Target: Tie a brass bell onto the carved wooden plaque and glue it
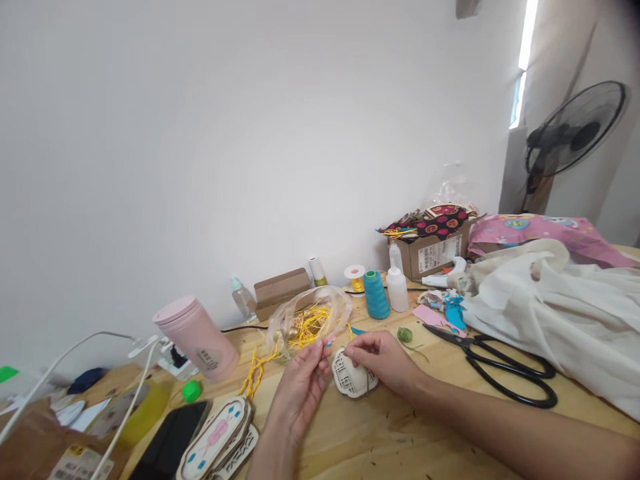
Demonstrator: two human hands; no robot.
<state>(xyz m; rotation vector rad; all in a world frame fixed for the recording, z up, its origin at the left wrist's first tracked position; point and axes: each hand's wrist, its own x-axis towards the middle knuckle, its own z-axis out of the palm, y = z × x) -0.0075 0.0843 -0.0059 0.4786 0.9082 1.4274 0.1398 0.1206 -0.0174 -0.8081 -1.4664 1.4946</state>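
Plaque (353, 379) of pale fretwork wood sits just below the right hand's (381, 359) fingers and just right of the left hand's (301, 383), the right being nearer; its long axis is hard to tell. Left fingers pinch a small pink-and-blue piece (329, 341); right fingers curl in at the plaque's top edge, their grip unclear.

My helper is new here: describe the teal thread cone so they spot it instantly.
Find the white wall behind the table, then the cardboard box topped with patterned cloth. Left of it, past the white bottle, stands the thread cone. Its teal thread sets it apart from that bottle and the yellow-wound spool.
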